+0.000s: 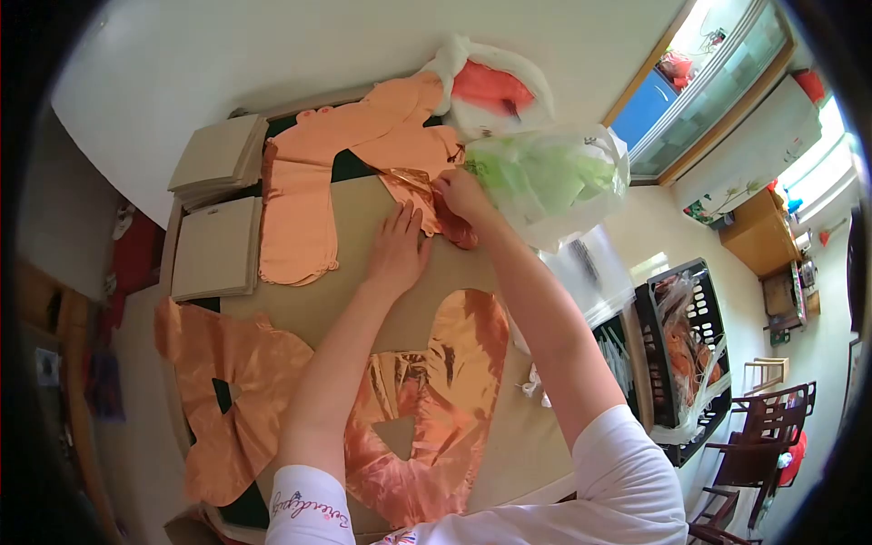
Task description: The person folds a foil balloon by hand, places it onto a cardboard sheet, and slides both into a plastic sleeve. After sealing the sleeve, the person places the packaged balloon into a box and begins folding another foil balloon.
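Observation:
My right hand (pixel 460 196) is closed, its fingertips pinching a shiny rose-gold foil balloon (pixel 411 189) that lies flat and partly folded. A darker, curled end of foil hangs below that hand. Beside it, my left hand (pixel 401 247) rests with fingers stretched out on the brown cardboard (pixel 359 211), fingertips at the foil's edge. Nearer to me lie a large letter-like foil balloon (pixel 470 363) with a triangular opening and another flat foil balloon (pixel 241 395) at the left. A pile of flat foil balloons (pixel 300 213) spreads behind my hands.
Two stacks of cardboard squares, a far stack (pixel 216 153) and a near stack (pixel 215 250), stand on the left. Beyond my right hand are a plastic bag with green contents (pixel 554 177) and a white-and-red padded item (pixel 495 86). A black crate (pixel 690 345) stands at the right.

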The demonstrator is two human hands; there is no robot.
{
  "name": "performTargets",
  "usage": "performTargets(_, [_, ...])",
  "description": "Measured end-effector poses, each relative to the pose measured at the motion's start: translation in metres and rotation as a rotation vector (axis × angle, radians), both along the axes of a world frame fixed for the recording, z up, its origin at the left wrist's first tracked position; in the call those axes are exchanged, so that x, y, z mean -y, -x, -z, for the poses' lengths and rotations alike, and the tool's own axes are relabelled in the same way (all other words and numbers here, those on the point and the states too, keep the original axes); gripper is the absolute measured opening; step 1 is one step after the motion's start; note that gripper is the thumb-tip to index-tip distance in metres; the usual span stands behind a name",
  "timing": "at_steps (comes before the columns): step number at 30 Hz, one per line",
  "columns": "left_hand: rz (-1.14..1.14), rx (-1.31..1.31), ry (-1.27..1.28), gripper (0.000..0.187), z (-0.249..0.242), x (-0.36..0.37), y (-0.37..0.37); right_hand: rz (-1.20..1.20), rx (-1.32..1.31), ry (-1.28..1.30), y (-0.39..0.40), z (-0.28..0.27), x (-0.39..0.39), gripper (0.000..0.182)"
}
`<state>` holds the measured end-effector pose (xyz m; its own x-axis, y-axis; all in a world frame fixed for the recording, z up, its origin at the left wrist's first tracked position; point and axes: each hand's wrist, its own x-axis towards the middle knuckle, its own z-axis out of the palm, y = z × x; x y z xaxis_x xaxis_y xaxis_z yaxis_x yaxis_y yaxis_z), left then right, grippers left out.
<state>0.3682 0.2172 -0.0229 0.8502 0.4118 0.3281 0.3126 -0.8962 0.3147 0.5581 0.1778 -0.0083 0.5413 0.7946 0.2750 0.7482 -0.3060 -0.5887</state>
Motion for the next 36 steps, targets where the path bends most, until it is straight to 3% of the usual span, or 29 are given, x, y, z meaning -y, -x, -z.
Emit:
performTargets(2, [0.013, 0.001, 0.03, 0.051, 0.002, -0.001, 0.0, -0.007, -0.004, 0.01, 0.0, 0.0, -0.002, 0.03])
performTargets(6, [-0.007, -0.099, 0.012, 0.051, -0.005, -0.001, 0.001, 0.207, -0.017, -0.25, -0.011, -0.031, -0.017, 0.025])
performTargets(8, [-0.024, -0.105, 0.007, 0.052, -0.003, -0.001, 0.002, 0.266, 0.054, -0.572, -0.025, -0.092, -0.02, 0.025])
performTargets(11, [-0.029, -0.11, 0.027, 0.052, 0.003, -0.002, -0.003, 0.294, -0.163, -0.831, 0.005, -0.205, 0.012, 0.03])
performTargets(12, [-0.028, -0.109, 0.036, 0.053, 0.005, -0.003, -0.004, 0.197, -0.244, -0.96, -0.003, -0.219, 0.019, 0.028])
performTargets(15, [-0.044, -0.133, 0.085, 0.052, 0.003, -0.002, -0.002, 0.174, -0.158, -0.796, 0.038, -0.258, 0.064, 0.025])
performTargets(19, [0.034, 0.112, 0.068, 0.051, -0.03, 0.026, 0.053, -0.059, 0.106, -0.197, 0.099, -0.227, 0.115, 0.023])
performTargets(21, [0.017, 0.094, 0.114, 0.054, -0.047, 0.055, 0.109, -0.09, 0.222, -0.118, 0.122, -0.192, 0.137, 0.021])
performTargets(24, [-0.019, 0.091, 0.129, 0.045, -0.046, 0.104, 0.203, -0.203, 0.192, -0.175, 0.158, -0.144, 0.17, 0.019])
performTargets(28, [-0.093, 0.012, 0.05, 0.039, -0.027, 0.164, 0.293, -0.286, 0.182, -0.018, 0.219, -0.094, 0.212, 0.01])
performTargets(30, [-0.127, -0.021, 0.063, 0.04, -0.022, 0.181, 0.31, -0.308, 0.072, 0.001, 0.261, -0.082, 0.233, 0.017])
performTargets(33, [-0.157, -0.003, 0.085, 0.041, -0.016, 0.19, 0.317, -0.404, 0.111, 0.118, 0.301, -0.055, 0.257, 0.015])
performTargets(36, [-0.168, 0.014, 0.078, 0.043, -0.009, 0.188, 0.315, -0.485, 0.12, 0.033, 0.331, -0.033, 0.275, 0.013])
